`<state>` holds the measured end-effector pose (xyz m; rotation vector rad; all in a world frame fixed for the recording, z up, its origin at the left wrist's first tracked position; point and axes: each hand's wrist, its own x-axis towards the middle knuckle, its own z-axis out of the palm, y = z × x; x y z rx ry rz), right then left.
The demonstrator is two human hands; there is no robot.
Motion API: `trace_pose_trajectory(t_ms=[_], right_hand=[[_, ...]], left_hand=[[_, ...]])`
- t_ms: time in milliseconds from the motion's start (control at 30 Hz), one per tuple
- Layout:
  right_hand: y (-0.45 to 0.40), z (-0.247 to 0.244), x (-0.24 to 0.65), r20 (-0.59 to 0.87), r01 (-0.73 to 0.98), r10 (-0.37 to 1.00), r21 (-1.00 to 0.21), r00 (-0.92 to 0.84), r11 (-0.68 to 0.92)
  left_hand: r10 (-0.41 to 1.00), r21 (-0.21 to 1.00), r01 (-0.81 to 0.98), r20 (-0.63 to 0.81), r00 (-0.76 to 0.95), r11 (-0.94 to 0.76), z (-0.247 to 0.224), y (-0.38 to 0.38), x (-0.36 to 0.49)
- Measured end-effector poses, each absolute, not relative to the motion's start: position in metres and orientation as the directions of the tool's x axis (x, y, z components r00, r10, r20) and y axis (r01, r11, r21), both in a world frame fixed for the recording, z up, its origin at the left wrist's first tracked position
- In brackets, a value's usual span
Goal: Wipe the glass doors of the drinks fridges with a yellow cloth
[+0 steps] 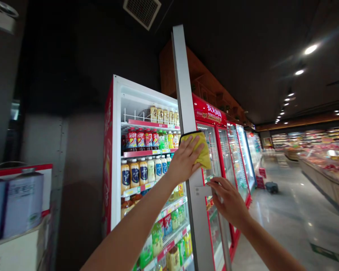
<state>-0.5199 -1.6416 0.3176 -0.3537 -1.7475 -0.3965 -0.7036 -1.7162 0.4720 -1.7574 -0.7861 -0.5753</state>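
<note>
My left hand (185,160) presses a yellow cloth (205,150) with a dark edge against the frame of an open fridge door (185,75). The fingers lie over the cloth, and its right part sticks out past the frame. Lower and to the right, my right hand (230,201) has its fingers curled at the top of the door handle (202,191), where the bracket meets the bar. Behind the door stands a lit drinks fridge (115,150), its shelves lined with several rows of bottles (143,171).
Red-framed glass-door fridges (211,113) run along the right, beyond the door. Pale tins (22,205) stand on a box at the left. A shiny floor aisle (288,222) leads past a dark object (271,187) and red boxes (260,181) to a produce display (327,173).
</note>
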Motion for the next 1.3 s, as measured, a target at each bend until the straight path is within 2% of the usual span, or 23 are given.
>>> trace_pose_trajectory(t_ms=[67,200,267,333,467,600,800,900,1033,1100,1233,1300], right_hand=[[-1.646,0.320,-0.515,0.975,0.453,-0.037,0.136,-0.219,0.881],[-1.665,0.330,-0.518,0.916,0.419,-0.275,0.381,-0.293,0.824],[-1.675,0.342,-0.530,0.887,0.449,-0.298,0.441,-0.354,0.777],[-1.682,0.358,-0.546,0.897,0.537,-0.232,0.416,-0.377,0.734],[-1.681,0.378,-0.570,0.944,0.667,-0.113,0.300,-0.308,0.682],[-1.673,0.374,-0.575,0.958,0.705,-0.172,0.287,-0.231,0.648],[-1.669,0.370,-0.579,0.962,0.745,-0.217,0.267,-0.167,0.611],[-1.667,0.395,-0.582,0.980,0.774,-0.162,0.189,-0.113,0.604],[-1.662,0.453,-0.580,0.996,0.794,-0.058,0.088,-0.066,0.602],[-1.660,0.480,-0.577,0.997,0.798,-0.040,0.076,-0.065,0.598],[-1.656,0.508,-0.569,0.992,0.794,-0.089,0.128,-0.094,0.594],[-1.654,0.511,-0.567,0.988,0.789,-0.115,0.149,-0.099,0.596]], left_hand=[[0.184,-0.601,0.771,0.750,0.635,-0.212,0.490,-1.708,-0.704],[0.076,-0.535,0.805,0.819,0.569,-0.256,0.525,-1.691,-0.702],[0.052,-0.549,0.781,0.807,0.588,-0.298,0.529,-1.689,-0.702],[0.060,-0.565,0.758,0.788,0.613,-0.327,0.528,-1.692,-0.704],[0.151,-0.610,0.718,0.717,0.680,-0.337,0.529,-1.703,-0.710],[0.207,-0.678,0.680,0.649,0.732,-0.280,0.548,-1.707,-0.713],[0.209,-0.667,0.727,0.696,0.687,-0.167,0.608,-1.697,-0.688],[0.231,-0.693,0.706,0.669,0.706,-0.148,0.632,-1.694,-0.675],[0.245,-0.732,0.666,0.625,0.741,-0.143,0.662,-1.691,-0.667],[0.237,-0.702,0.704,0.669,0.704,-0.107,0.681,-1.689,-0.661],[0.170,-0.558,0.829,0.817,0.552,-0.009,0.701,-1.685,-0.647],[0.152,-0.571,0.821,0.812,0.563,0.014,0.695,-1.683,-0.645]])
